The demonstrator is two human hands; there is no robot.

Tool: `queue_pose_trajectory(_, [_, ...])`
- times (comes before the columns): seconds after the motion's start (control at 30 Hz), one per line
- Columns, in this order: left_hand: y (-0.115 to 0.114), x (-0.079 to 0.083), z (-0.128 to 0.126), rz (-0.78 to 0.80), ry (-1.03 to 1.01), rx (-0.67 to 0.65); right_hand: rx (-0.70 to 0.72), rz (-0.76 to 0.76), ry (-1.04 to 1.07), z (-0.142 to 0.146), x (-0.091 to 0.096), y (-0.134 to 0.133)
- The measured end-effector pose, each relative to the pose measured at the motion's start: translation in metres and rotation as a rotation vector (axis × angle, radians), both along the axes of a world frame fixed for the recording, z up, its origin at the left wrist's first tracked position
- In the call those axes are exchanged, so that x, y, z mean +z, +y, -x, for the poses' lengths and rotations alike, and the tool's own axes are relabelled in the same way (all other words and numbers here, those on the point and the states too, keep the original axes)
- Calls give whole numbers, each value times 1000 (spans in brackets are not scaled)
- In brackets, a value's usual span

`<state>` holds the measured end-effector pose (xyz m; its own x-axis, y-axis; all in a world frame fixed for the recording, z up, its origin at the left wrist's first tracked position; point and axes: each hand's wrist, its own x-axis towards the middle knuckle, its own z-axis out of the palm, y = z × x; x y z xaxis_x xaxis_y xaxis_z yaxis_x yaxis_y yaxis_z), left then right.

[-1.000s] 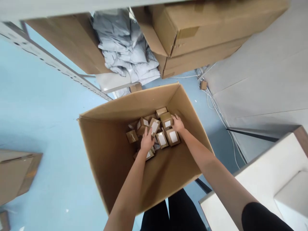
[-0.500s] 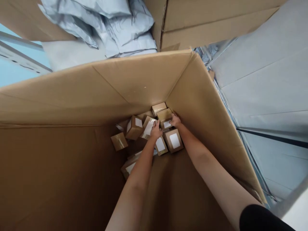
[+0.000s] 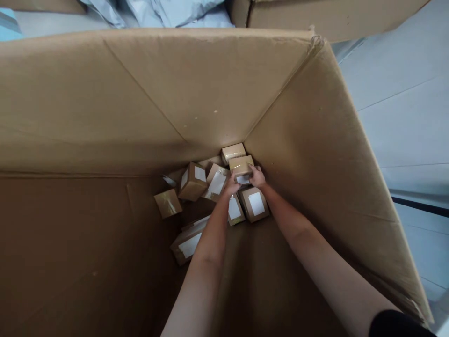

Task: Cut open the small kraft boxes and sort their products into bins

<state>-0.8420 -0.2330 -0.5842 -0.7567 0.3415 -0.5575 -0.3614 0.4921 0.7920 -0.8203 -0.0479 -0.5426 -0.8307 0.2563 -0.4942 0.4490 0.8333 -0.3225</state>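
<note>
Both my arms reach deep into a large open cardboard carton [image 3: 308, 154]. At its bottom lie several small brown boxes with white labels [image 3: 191, 180]. My left hand [image 3: 232, 186] and my right hand [image 3: 257, 177] close from either side on one small box [image 3: 240, 167] near the far corner. A labelled box [image 3: 255, 204] lies just below my right wrist, and another [image 3: 234, 209] sits beside my left wrist. One more box [image 3: 233, 151] rests in the corner behind the held one.
Grey plastic mailer bags [image 3: 168, 10] and other cardboard cartons [image 3: 326, 16] lie beyond the far wall of the carton. Pale flooring [image 3: 403, 121] shows to the right. A small box [image 3: 167, 203] lies apart at the left.
The view has dropped further into the carton. Both hands moved together toward the far corner and now grip the same small box from both sides.
</note>
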Motion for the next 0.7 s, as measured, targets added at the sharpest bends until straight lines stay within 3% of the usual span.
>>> queue_pose_trajectory(0.13, [-1,33,-4,67,33,148,-53,-39,163,-6,24,-12])
queue_pose_trajectory(0.3, [-29,106,-1,251,249,274,6,-13,295,-1,92,-41])
queue_pose_trajectory(0.5, [-73,221,7,223,389,285,48,32,417,10,209,-79])
queue_pose_trajectory(0.7, [-116,361,-8,158,528,293,65,93,518,1,347,-109])
